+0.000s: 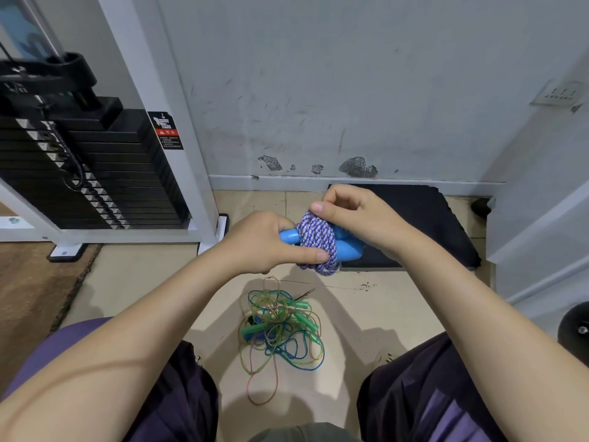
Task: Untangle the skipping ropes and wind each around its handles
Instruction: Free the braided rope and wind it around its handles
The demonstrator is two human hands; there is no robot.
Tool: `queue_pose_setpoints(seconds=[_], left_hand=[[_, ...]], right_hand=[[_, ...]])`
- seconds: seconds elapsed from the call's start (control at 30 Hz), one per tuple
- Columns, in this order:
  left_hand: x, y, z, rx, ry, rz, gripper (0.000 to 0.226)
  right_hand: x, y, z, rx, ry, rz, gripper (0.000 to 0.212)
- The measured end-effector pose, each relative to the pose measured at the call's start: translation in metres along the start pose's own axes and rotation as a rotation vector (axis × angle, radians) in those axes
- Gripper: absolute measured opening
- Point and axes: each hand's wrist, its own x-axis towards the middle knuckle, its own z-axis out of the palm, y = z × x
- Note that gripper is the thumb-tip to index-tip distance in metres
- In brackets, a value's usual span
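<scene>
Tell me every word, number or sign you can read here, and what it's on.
No text here can be read.
Warning sticker on the white machine post: pictogram with a down arrow and red band; its print is too small.
Weight stack tags: blurred.

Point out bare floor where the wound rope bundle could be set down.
Bare tile lies left of the tangled green and blue plastic ropes, toward the brown mat, and between the tangle and the black mat. Between the knees it is crowded.
</scene>
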Motion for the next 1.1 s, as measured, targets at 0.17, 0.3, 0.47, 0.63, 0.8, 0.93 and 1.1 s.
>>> queue_pose_setpoints(seconds=[0.17, 0.3, 0.47, 0.63, 0.8, 0.93, 1.1], left_hand=[[-0.001, 0.007, -0.003, -0.300, 0.121, 0.006, 0.039], [0.006, 0.006, -0.012, -0.646, 0.294, -0.035, 0.047], [0.010, 0.001, -0.012, -0.909, 0.243, -0.128, 0.061], [0.014, -0.003, -0.014, -0.948, 0.253, -0.156, 0.055], [0.014, -0.004, -0.014, -0.858, 0.354, -0.193, 0.042], [0.016, -0.005, -0.015, -0.748, 0.447, -0.275, 0.045], [0.015, -0.003, -0.007, -0.516, 0.291, -0.243, 0.046]], right_hand=[[-0.001, 0.000, -0.006, 0.319, -0.068, 0.101, 0.034], [-0.002, 0.002, 0.008, 0.437, -0.134, 0.112, 0.036], [0.003, 0.006, 0.022, 0.268, -0.044, 0.124, 0.017], [0.006, 0.009, 0.016, 0.032, 0.038, 0.087, 0.025], [0.009, 0.007, 0.008, -0.063, 0.166, 0.062, 0.038], [0.007, 0.005, 0.012, -0.200, 0.162, -0.018, 0.040], [0.003, 0.005, 0.004, -0.083, 0.297, -0.076, 0.040]])
